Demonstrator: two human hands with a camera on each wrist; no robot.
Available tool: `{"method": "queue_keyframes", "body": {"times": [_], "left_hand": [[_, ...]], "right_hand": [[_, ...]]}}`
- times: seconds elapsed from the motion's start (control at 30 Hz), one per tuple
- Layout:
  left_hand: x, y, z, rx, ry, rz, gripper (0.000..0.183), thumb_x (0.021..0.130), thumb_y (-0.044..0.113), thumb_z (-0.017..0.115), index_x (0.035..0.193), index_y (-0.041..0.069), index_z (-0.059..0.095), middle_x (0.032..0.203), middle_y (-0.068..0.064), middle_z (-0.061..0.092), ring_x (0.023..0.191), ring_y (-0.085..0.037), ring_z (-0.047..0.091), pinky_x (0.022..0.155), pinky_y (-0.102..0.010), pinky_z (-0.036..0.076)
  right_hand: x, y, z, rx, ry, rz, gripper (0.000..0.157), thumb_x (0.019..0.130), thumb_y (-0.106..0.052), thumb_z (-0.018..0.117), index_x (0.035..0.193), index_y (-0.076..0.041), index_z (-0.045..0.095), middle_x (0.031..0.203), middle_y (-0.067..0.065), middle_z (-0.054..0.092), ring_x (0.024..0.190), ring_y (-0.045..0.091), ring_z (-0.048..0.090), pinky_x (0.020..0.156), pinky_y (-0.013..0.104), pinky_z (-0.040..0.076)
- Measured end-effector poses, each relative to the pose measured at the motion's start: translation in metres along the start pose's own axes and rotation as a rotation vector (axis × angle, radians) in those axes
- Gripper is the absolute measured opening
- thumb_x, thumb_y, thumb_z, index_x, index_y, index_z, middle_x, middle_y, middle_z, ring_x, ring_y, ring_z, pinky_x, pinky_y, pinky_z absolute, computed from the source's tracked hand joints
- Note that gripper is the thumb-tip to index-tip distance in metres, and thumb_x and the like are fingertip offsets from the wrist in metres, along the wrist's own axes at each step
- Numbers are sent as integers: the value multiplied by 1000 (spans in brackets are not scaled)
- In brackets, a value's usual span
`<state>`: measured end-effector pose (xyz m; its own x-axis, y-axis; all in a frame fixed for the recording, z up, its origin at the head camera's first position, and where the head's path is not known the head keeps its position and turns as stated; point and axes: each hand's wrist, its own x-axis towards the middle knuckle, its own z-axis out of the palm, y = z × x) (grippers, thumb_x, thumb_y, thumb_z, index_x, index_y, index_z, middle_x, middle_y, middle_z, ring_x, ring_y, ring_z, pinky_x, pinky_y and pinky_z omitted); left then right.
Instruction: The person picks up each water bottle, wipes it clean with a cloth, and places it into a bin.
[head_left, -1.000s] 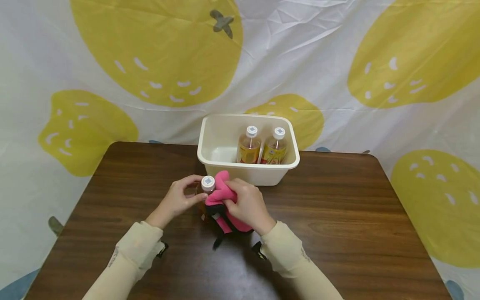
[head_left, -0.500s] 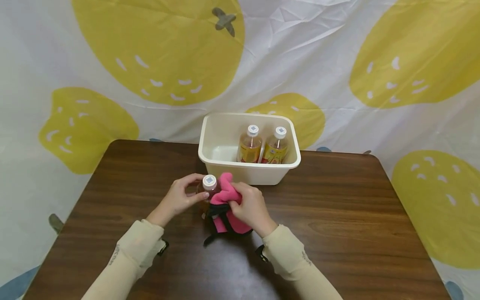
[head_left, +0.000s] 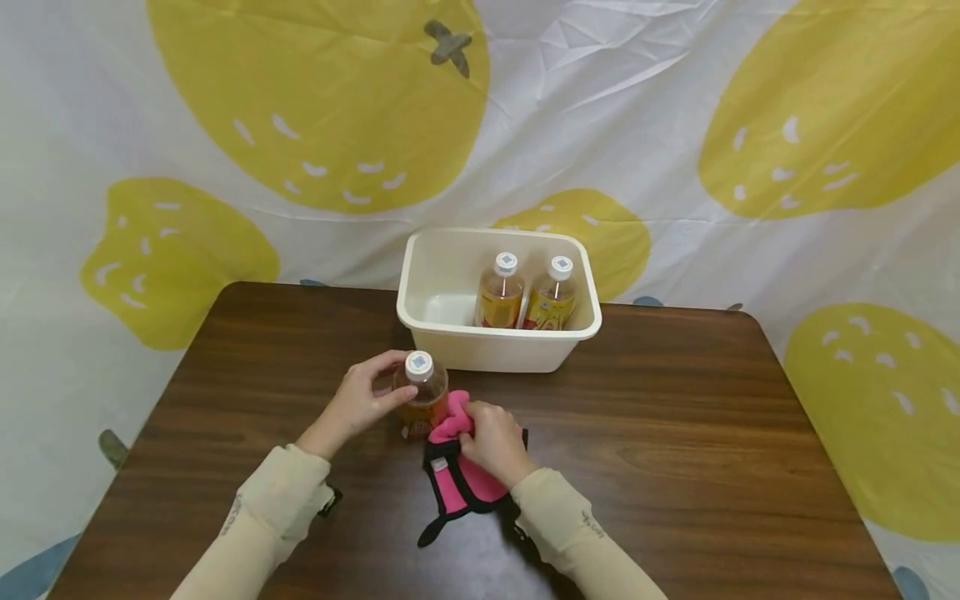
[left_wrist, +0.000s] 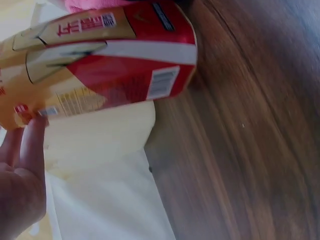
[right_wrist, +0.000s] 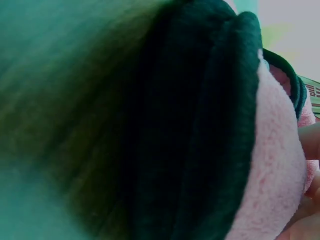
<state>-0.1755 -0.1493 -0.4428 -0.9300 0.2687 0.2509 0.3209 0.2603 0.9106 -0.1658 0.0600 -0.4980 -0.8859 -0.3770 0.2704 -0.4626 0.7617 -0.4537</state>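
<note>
An amber drink bottle (head_left: pixel 425 400) with a white cap stands on the table in front of the tub. My left hand (head_left: pixel 365 402) holds it from the left, thumb and fingers about its upper part. In the left wrist view, its red and yellow label (left_wrist: pixel 100 65) fills the upper left, with fingertips touching it. My right hand (head_left: pixel 493 440) grips a bunched pink cloth (head_left: pixel 480 482) with black trim and a dark loop. The cloth's bunched end meets the bottle's lower right side; the rest hangs toward the near side. Pink fleece (right_wrist: pixel 275 160) and dark edging crowd the right wrist view.
A cream plastic tub (head_left: pixel 487 350) stands behind the bottle. Two similar bottles, a left one (head_left: pixel 500 296) and a right one (head_left: pixel 551 300), stand upright in its right half. The dark wooden table (head_left: pixel 675 417) ends against a white curtain (head_left: pixel 337 242) with yellow fruit prints.
My right hand has moved the cloth down along the bottle and toward the near side, uncovering more of the bottle. The cloth hangs more spread out. My left hand stays on the bottle.
</note>
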Motion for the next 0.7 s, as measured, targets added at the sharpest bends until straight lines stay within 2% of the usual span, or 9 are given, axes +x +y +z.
{"method": "queue_keyframes", "body": {"times": [0.1,0.2,0.3,0.43,0.6,0.7], "left_hand": [[-1,5,3,40,30,-31,37,76,5,70,110,-2,58,105,-19,61,96,-28,57,84,-42,49],[-1,10,9,168,99,-58,40,72,20,76,106,8,60,98,-9,64,86,-22,58,75,-34,51],[-1,14,15,283,172,-68,42,68,31,79,102,13,61,92,-4,65,81,-21,58,67,-34,47],[0,14,18,288,203,-42,42,68,28,79,102,10,63,98,-6,62,88,-20,57,74,-38,47],[-1,14,18,300,190,-20,43,68,26,79,104,7,65,100,-7,50,88,-20,49,70,-34,43],[-2,13,16,301,173,-2,50,69,24,79,111,5,60,101,-9,51,90,-22,51,73,-37,46]], "right_hand": [[0,0,0,3,-7,8,15,64,-4,64,64,-11,50,58,-3,45,51,14,40,48,25,33],[1,0,-2,5,-28,21,10,65,-4,63,68,-9,55,60,-2,48,52,14,42,48,24,34],[1,1,-2,6,-40,23,8,66,-5,63,70,-9,57,61,-2,49,53,13,43,49,24,34],[0,2,-4,-7,-32,15,13,67,-7,66,68,-12,54,62,-2,51,53,14,44,48,24,34],[0,5,-13,-27,-7,-5,13,66,-7,67,69,-14,56,66,-2,54,56,17,50,48,27,37],[2,5,-25,-17,22,-26,14,65,-6,68,73,-13,60,69,-2,57,59,17,53,51,29,40]]}}
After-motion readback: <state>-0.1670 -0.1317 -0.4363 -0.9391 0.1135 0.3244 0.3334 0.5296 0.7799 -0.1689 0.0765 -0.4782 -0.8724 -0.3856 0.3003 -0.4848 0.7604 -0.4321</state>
